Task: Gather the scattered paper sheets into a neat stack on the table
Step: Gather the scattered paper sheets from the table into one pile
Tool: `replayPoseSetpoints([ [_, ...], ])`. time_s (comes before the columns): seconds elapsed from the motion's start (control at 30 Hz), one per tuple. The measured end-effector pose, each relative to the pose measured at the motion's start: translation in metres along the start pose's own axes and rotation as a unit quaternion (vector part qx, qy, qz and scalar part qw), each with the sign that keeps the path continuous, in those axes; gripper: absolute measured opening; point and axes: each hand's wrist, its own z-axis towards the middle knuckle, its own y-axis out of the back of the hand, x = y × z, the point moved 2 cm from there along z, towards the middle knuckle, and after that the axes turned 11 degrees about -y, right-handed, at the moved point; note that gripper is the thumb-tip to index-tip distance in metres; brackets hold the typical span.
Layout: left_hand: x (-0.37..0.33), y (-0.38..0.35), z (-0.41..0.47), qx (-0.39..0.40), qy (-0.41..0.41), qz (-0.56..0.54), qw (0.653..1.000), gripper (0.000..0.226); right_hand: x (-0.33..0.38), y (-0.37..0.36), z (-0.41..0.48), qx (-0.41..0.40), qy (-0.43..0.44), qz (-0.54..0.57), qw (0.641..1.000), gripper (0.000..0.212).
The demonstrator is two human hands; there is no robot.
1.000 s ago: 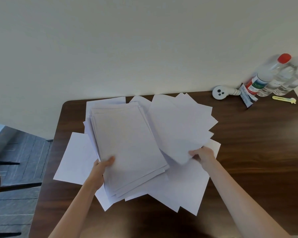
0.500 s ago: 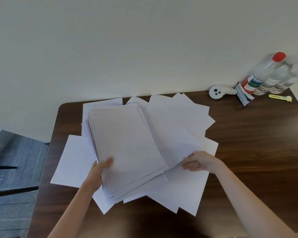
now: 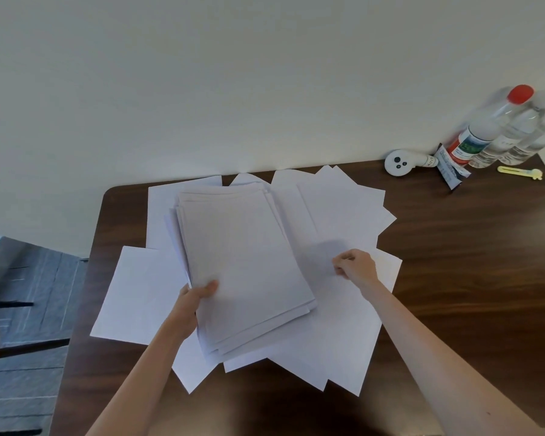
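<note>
Two bare forearms reach in over the near edge of the worktop [image 3: 453, 294]; loose sheets [image 3: 334, 341] lie fanned and overlapping across its middle, several corners pointing toward the near edge; one single sheet [image 3: 139, 294] lies flat near the left edge, partly tucked under the others. The left hand [image 3: 194, 303] grips the near left corner of the stack [image 3: 243, 262], thumb on top, fingers curled beneath and hidden; the stack is roughly squared, its edges slightly stepped, and lies on the loose sheets left of centre, running toward the far edge. The right hand [image 3: 356, 265] is just beside the stack on its right, fingers curled tight and pinching the near edge of a top sheet [image 3: 340, 212]; a soft shadow falls on the paper beside it. At the far right corner stand clear bottles [image 3: 485, 133], one red-capped; beside them lie a small packet [image 3: 452, 169], a round white gadget [image 3: 398, 162] and a yellow clip [image 3: 516, 171]; grey floor [image 3: 29, 294] shows past the left edge.
</note>
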Motion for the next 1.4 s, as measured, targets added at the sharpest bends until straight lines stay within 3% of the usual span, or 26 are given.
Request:
replayPoseSetpoints([
  [0.13, -0.003, -0.029, 0.009, 0.030, -0.002, -0.004, 1.000, 0.029, 0.008, -0.009, -0.001, -0.024, 0.012, -0.019, 0.999, 0.015],
  [0.4, -0.001, -0.066, 0.041, 0.053, 0.010, 0.043, 0.998, 0.033, 0.029, -0.018, 0.008, 0.017, -0.040, -0.091, 0.995, 0.032],
  [0.5, 0.003, -0.076, 0.045, 0.020, -0.034, 0.100, 0.994, 0.029, 0.037, -0.023, 0.011, 0.032, -0.049, -0.141, 0.988, 0.043],
  [0.57, 0.002, -0.078, 0.050, -0.039, -0.089, 0.232, 0.968, 0.038, 0.042, -0.026, 0.011, 0.042, -0.057, -0.165, 0.984, 0.047],
  [0.63, 0.001, -0.079, 0.049, -0.092, -0.112, 0.398, 0.906, 0.052, 0.044, -0.029, 0.011, 0.071, -0.065, -0.145, 0.985, 0.034],
  [0.7, -0.001, -0.080, 0.046, -0.119, -0.111, 0.472, 0.867, 0.056, 0.044, -0.033, 0.010, 0.103, -0.061, -0.124, 0.985, 0.031],
  [0.83, -0.003, -0.081, 0.046, -0.092, -0.094, 0.469, 0.873, 0.058, 0.040, -0.044, 0.008, 0.115, -0.005, -0.102, 0.988, 0.040],
  [0.93, -0.003, -0.072, 0.050, -0.054, -0.106, 0.458, 0.881, 0.054, 0.039, -0.047, -0.003, 0.178, 0.033, -0.043, 0.982, 0.041],
  [1.07, -0.004, -0.051, 0.056, -0.019, -0.120, 0.393, 0.911, 0.030, 0.032, -0.041, -0.010, 0.192, 0.053, 0.049, 0.979, 0.044],
  [1.17, -0.003, -0.033, 0.045, -0.075, -0.113, 0.349, 0.927, 0.022, 0.025, -0.032, -0.015, 0.185, 0.060, 0.074, 0.978, 0.048],
  [1.27, -0.001, -0.019, 0.029, -0.183, -0.096, 0.392, 0.896, 0.013, 0.018, -0.024, -0.023, 0.184, 0.061, 0.086, 0.977, 0.045],
  [1.4, 0.011, -0.008, 0.013, -0.233, 0.005, 0.400, 0.886, 0.035, 0.005, -0.011, -0.039, 0.176, 0.046, 0.108, 0.977, 0.037],
])
